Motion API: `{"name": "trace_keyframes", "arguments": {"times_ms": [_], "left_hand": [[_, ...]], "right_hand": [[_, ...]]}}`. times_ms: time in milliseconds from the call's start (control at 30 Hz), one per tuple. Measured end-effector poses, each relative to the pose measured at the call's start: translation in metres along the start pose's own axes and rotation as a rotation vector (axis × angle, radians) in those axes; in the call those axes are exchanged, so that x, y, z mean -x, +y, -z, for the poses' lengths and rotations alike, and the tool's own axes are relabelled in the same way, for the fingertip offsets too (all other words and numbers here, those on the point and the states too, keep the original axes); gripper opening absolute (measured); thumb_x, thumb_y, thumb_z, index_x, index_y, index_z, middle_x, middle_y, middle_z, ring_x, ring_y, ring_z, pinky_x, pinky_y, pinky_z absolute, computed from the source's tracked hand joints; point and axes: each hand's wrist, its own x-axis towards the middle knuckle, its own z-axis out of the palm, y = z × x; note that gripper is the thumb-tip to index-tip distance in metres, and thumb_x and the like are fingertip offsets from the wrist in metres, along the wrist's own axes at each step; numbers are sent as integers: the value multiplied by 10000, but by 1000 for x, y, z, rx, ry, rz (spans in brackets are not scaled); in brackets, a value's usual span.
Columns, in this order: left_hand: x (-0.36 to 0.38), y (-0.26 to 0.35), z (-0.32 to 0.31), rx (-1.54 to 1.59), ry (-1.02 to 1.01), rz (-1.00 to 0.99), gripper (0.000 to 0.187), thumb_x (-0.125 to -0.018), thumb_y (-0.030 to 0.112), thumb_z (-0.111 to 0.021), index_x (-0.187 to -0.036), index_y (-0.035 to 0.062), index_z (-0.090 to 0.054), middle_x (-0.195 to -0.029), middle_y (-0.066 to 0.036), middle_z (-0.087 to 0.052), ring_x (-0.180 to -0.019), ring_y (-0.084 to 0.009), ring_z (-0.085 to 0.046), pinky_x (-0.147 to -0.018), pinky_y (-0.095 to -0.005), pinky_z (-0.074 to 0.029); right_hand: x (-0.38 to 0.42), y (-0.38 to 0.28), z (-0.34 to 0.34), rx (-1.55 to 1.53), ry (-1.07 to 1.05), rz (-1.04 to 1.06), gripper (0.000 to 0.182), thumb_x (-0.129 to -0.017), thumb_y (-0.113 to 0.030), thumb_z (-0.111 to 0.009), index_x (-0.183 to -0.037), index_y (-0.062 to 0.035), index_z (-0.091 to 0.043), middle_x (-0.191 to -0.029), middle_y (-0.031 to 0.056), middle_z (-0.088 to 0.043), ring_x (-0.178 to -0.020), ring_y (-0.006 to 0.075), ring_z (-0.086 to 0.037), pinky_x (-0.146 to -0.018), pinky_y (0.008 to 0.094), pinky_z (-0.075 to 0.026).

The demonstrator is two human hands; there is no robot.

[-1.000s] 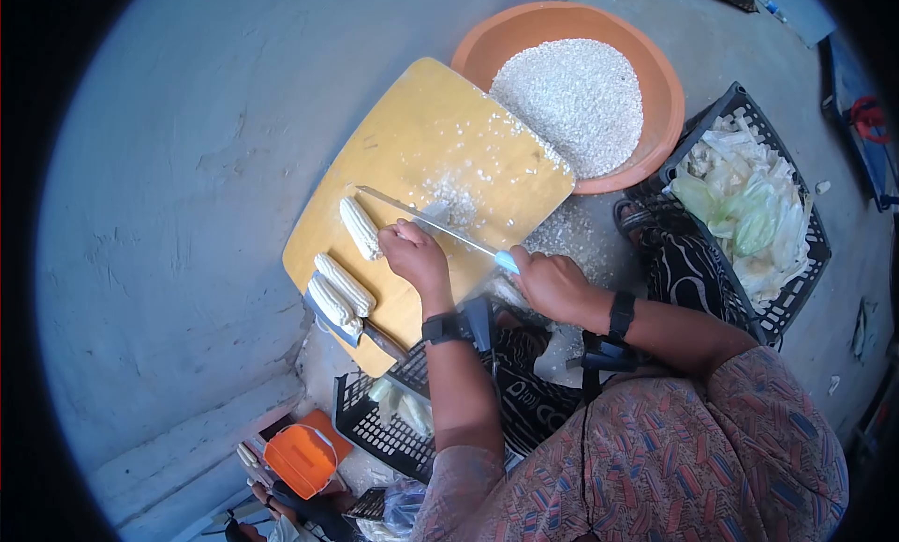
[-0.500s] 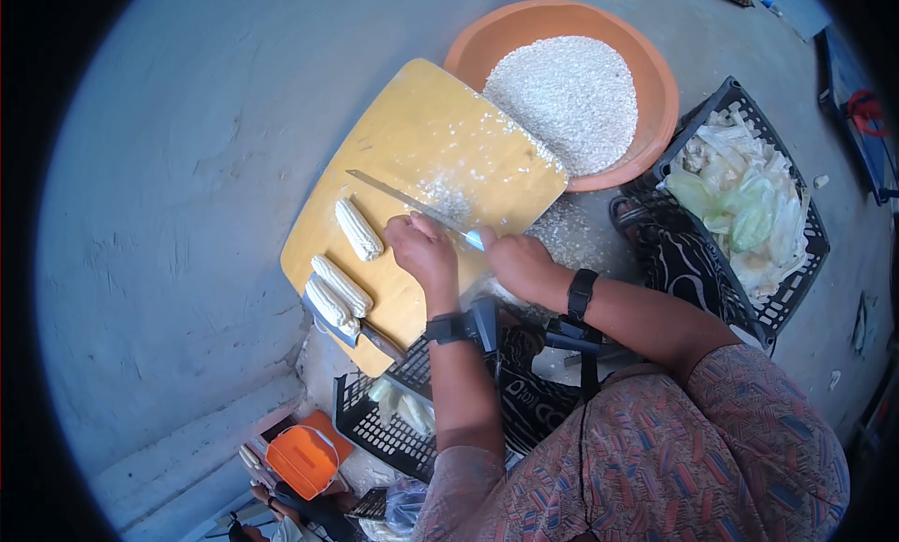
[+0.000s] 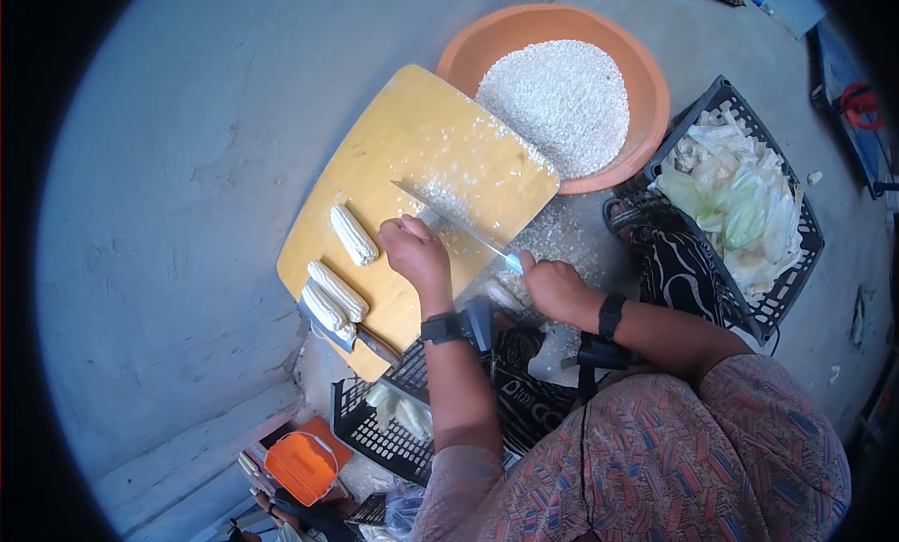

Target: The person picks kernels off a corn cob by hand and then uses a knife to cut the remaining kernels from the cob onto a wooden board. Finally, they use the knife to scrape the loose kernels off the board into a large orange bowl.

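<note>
My right hand [image 3: 559, 289] grips a long knife [image 3: 468, 228] by its light blue handle, the blade slanting up and left across the yellow board [image 3: 375, 134]. Just left of the handle, my left hand [image 3: 417, 259] is closed round a pale corn cob [image 3: 430, 218], mostly hidden by the fingers and close to the blade. Loose white kernels [image 3: 448, 200] lie beyond the blade. A whole white ear of corn [image 3: 353, 236] rests left of my left hand. Two more ears [image 3: 337, 291] lie at the board's lower corner, beside a second knife with a dark handle [image 3: 379, 345].
An orange-brown basin [image 3: 646, 120] full of white kernels touches the board's far side. On the right is a black crate [image 3: 787, 303] of husks; another black crate [image 3: 370, 439] stands below the board. Bottom left are an orange bucket [image 3: 302, 467] and another person's arm.
My right hand has drawn the knife back to the right, away from my left hand. The pale cob now shows past my left fingers. The whole view has shifted slightly.
</note>
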Motion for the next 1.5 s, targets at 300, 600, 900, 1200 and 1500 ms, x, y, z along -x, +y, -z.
{"name": "trace_keyframes", "arguments": {"times_ms": [300,600,900,1200,1500], "left_hand": [[-1,-15,1,2,8,7,170,-867,121,-482,-770,-13,-445,-731,-191,-481,-699,-364,-488,-655,-431,-400],[-3,-21,0,54,-13,112,183,-874,126,-479,-761,-12,-439,-720,-189,-493,-663,-353,-492,-656,-418,-408],[-6,-10,1,74,-33,120,187,-873,129,-484,-761,-16,-445,-713,-194,-485,-673,-368,-492,-650,-430,-407],[0,-1,1,-1,-33,-20,160,-852,122,-518,-802,-18,-458,-785,-202,-486,-737,-374,-507,-669,-434,-414],[1,-2,10,71,50,-30,240,-838,132,-567,-980,-45,-490,-969,-207,-499,-897,-344,-500,-784,-405,-409]], "right_hand": [[-12,-10,11,-120,46,67,261,-855,-148,-494,-1030,26,-406,-701,235,-593,-658,417,-591,-612,494,-466],[-11,-9,4,-11,72,88,224,-862,-158,-482,-995,10,-418,-713,231,-590,-655,398,-595,-600,483,-468],[-11,-17,11,-26,28,71,151,-857,-106,-456,-947,12,-426,-732,247,-589,-675,399,-603,-601,477,-474],[-59,-30,2,-219,109,-4,177,-839,-75,-440,-970,43,-435,-745,253,-596,-725,438,-594,-656,499,-465],[-35,-33,27,-99,80,55,190,-850,-127,-492,-947,27,-440,-705,245,-589,-676,411,-598,-601,487,-469]]}}
